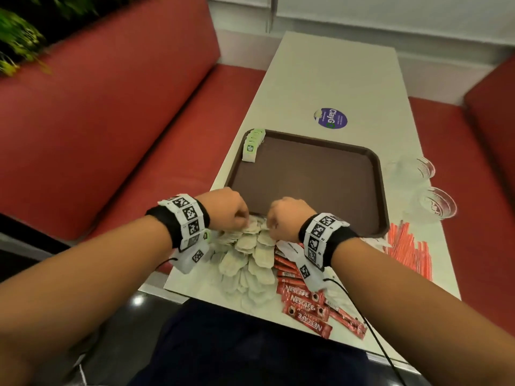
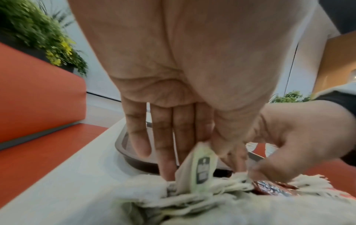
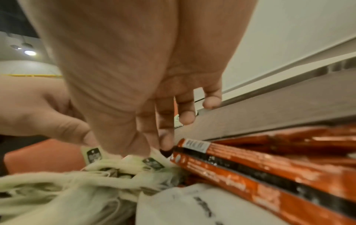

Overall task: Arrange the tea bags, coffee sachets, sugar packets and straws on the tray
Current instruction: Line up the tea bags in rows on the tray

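A pile of pale tea bags [image 1: 248, 260] lies on the table just in front of the brown tray [image 1: 306, 188]. My left hand [image 1: 245, 221] reaches down into the pile. In the left wrist view its thumb and fingers pinch a green tea bag tag [image 2: 202, 166]. My right hand [image 1: 271, 225] is close beside it, thumb and forefinger pinching a tea bag [image 3: 153, 162] at the pile's top. A row of green-tagged tea bags [image 1: 252, 146] stands in the tray's far left corner. Red coffee sachets [image 1: 303, 302], white sugar packets [image 1: 289, 246] and orange straws [image 1: 409, 249] lie to the right.
Clear glasses [image 1: 429, 190] stand right of the tray near the table's edge. A purple round sticker [image 1: 330, 118] sits beyond the tray. Red bench seats [image 1: 111, 121] flank the narrow white table [image 1: 334, 73]. Most of the tray floor is bare.
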Tool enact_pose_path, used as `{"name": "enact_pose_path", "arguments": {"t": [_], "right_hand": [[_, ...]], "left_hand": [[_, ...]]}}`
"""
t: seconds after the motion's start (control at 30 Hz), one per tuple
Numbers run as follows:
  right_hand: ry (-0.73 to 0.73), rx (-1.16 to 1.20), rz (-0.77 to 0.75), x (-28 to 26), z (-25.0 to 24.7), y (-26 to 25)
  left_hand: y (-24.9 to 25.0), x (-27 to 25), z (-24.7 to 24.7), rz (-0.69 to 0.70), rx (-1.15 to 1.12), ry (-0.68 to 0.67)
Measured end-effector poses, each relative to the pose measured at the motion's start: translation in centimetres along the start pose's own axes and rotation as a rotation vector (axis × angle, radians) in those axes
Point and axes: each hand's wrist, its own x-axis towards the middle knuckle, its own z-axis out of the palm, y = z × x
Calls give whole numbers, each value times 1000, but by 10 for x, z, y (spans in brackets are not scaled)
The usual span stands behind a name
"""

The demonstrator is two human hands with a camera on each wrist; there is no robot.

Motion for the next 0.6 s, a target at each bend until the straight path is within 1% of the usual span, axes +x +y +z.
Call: {"name": "enact_pose_path", "arguments": {"t": [0.1,0.2,0.27,0.37,0.47,0.6], "right_hand": [[122,75,43,-15,-4,0],[254,241,74,-27,-10,1],[337,360,89,-32,-12,0],[413,475,85,-33,-14,-1],[474,585,60,-33,-19,-3],[558,666,41,-31,-27,-4]], "left_hand": [[6,-7,-7,-37,21,104],[13,-17,-17,-70,-23,210],[20,-23,-24,-65,-61,276],[31,-30,-35,-30,-110,364],[37,-31,-42,-7,-125,405],[37,-27,-49,4,-106,436]]}}
